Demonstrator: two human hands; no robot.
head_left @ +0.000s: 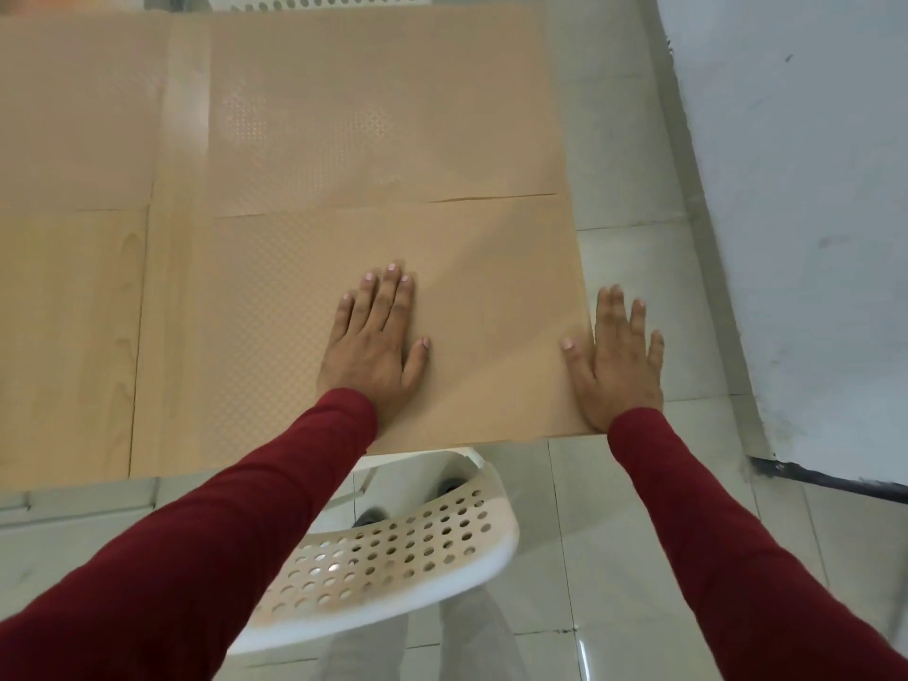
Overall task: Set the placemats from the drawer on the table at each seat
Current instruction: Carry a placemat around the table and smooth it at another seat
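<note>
Tan placemats — four could be counted — covered the wooden table [162, 297]. The nearest placemat [304, 307] lay square to the near edge, its long axis running left to right. Left hand [373, 346] pressed flat on it, fingers straight; right hand [619, 361] lay flat at its right edge — holding nothing.
</note>
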